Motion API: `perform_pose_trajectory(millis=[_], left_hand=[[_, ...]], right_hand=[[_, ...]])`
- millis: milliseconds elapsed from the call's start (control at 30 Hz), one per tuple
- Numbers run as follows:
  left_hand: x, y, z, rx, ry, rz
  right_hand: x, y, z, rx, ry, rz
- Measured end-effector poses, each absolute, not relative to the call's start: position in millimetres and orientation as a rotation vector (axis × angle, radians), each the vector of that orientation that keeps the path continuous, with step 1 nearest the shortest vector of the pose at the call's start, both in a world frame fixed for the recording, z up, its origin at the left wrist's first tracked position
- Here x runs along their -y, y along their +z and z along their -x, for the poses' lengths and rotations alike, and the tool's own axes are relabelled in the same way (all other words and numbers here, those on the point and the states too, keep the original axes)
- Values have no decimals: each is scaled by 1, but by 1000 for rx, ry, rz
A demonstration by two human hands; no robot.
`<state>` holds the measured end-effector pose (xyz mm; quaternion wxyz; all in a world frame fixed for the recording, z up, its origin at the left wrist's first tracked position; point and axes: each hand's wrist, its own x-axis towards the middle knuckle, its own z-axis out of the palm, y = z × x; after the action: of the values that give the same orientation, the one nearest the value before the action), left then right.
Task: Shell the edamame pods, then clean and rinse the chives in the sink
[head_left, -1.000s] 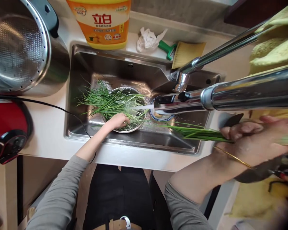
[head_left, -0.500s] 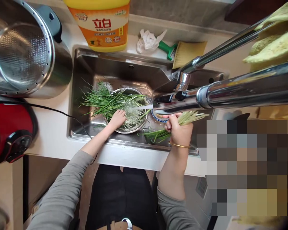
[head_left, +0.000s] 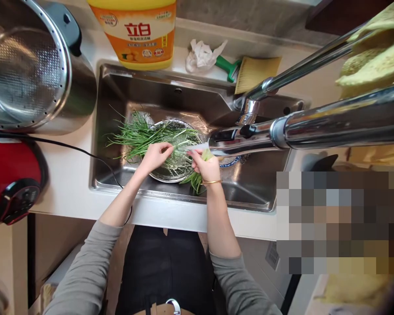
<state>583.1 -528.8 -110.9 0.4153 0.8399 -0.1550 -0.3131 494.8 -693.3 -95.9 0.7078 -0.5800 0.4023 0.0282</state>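
Observation:
A metal bowl sits in the steel sink, piled with long green chives that spill over its left rim. Water runs from the tap spout into the bowl. My left hand hovers over the bowl with its fingers pinched on some chive strands. My right hand, with a gold bangle on its wrist, is closed round a bunch of chives held under the stream at the bowl's right edge.
A large orange detergent bottle stands behind the sink, beside a crumpled tissue and a green-handled brush. A steel pot with a strainer and a red appliance sit on the left counter. A blue-rimmed dish lies under the tap.
My right hand has brought the bunch of chives from the right counter leftward to the bowl under the running water. My left hand has lifted from the bowl's front and pinched some strands.

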Motion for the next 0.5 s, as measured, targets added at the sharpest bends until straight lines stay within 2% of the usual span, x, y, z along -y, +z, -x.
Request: perform_pose_trajectory(millis=[133, 333, 500], left_hand=[[532, -102, -573, 231, -872, -1900], [537, -101, -559, -45, -1056, -1536], [541, -98, -555, -71, -1083, -1463]], right_hand=[[669, -99, -511, -911, 141, 1173], [661, -103, -518, -931, 21, 1098], [664, -107, -516, -885, 8, 1163]])
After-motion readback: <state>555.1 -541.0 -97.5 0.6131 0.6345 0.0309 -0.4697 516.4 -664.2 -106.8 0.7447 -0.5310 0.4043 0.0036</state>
